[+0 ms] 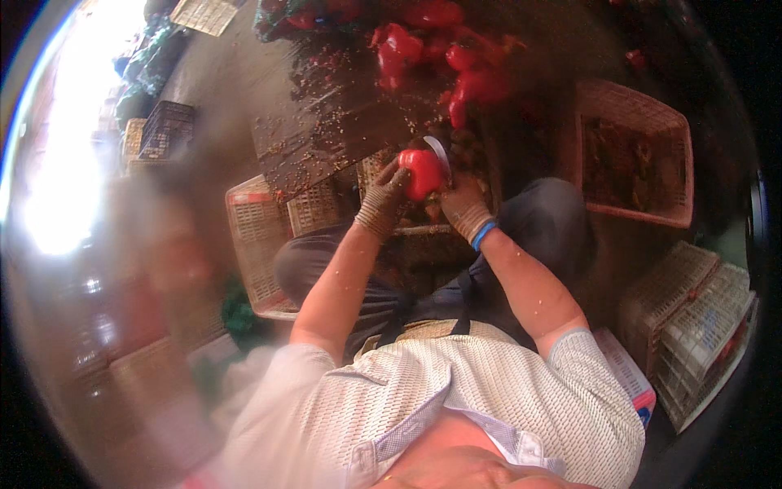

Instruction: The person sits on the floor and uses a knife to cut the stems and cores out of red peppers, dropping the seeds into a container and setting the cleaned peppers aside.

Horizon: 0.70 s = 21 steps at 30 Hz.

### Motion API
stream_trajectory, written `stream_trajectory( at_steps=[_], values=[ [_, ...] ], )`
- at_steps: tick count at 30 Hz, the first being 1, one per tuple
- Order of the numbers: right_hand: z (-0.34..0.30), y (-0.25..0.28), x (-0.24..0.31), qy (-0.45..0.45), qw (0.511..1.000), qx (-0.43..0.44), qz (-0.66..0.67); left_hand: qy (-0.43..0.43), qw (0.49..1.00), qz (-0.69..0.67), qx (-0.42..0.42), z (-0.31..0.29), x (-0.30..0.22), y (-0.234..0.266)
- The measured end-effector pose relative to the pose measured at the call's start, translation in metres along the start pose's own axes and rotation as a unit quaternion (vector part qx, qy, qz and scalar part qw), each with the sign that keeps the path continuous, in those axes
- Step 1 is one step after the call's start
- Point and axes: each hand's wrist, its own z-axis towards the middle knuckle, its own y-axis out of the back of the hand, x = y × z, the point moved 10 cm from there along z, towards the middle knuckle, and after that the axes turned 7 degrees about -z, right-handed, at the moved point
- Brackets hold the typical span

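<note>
My left hand [384, 198], in a dirty work glove, is closed around a glossy red bell pepper [419, 174]. Its fingers wrap the pepper's left side. My right hand [463, 204], gloved too and with a blue band at the wrist, grips a knife [438, 151]. Its curved pale blade stands up against the pepper's right edge; the handle is hidden in my fist. Beneath both hands is a crate [371, 169] with scraps in it. Beyond them lies a pile of red peppers [472, 59], blurred in places.
A dark work surface [277, 155] strewn with seeds spreads ahead. Plastic crates stand around me: one at left [246, 244], a reddish one with scraps at right [691, 175], stacked ones at lower right [664, 285]. Farther left sits a dark crate [167, 130]. The left side is hazy with glare.
</note>
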Motion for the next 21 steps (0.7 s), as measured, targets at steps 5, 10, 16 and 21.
stream_trajectory(
  at_steps=[5, 10, 16, 21],
  values=[
    [-0.009, 0.009, 0.032, 0.065, 0.996, -0.054, 0.019, 0.065, 0.988, 0.127, -0.054, -0.014, -0.026, -0.013],
    [-0.017, -0.039, 0.024, 0.061, 0.993, 0.01, -0.1, -0.067, 0.953, 0.286, -0.075, -0.009, -0.05, -0.002],
    [-0.032, -0.021, 0.073, 0.166, 0.982, -0.02, -0.083, -0.258, 0.929, 0.255, -0.071, -0.038, -0.069, -0.007],
    [-0.012, -0.031, 0.051, 0.083, 0.986, 0.04, -0.138, -0.282, 0.941, 0.14, -0.124, -0.027, -0.079, -0.007]
  ],
)
